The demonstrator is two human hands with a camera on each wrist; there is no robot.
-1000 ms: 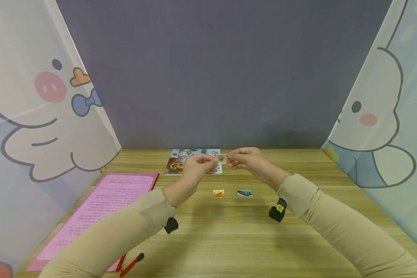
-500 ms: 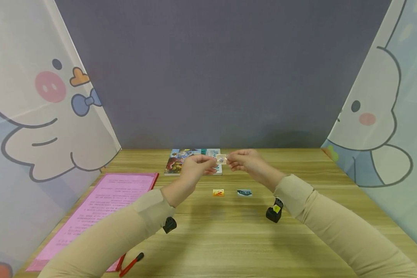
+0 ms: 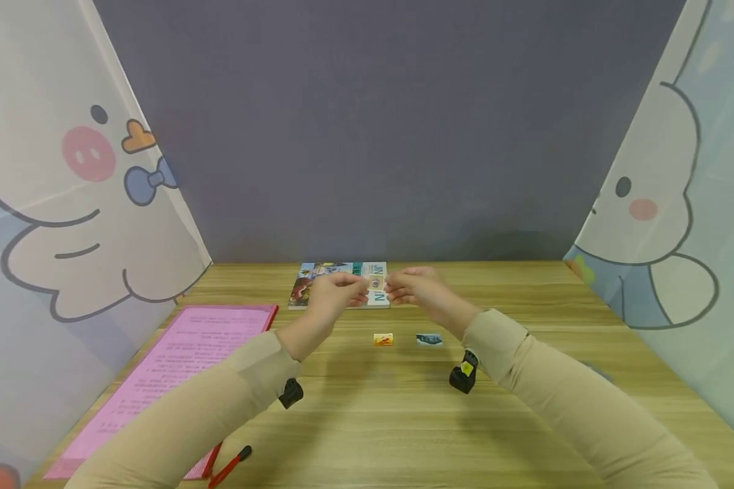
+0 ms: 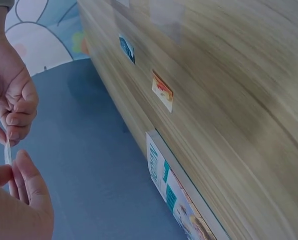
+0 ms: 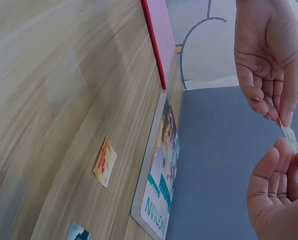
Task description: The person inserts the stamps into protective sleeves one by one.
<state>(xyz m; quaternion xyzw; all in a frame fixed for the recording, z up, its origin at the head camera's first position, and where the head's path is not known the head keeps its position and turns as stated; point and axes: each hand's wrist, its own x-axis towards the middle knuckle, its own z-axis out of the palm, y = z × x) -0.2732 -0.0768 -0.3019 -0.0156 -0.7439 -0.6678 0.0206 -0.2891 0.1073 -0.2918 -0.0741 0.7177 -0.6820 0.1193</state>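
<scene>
You get bright, even light with soft shadows under both sleeves; wrist views blur toward 3 o'clock.

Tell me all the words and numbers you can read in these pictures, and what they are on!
Book: large teal letters on the cover, seen sideways and partly cut off; they cannot be read with confidence.
Pink sheet: many lines of print, too small to read.
Orange sticker and blue sticker on the table: pictures only, no words legible.
Small clear sticker pinched between the left hand and right hand: too small to read.
</scene>
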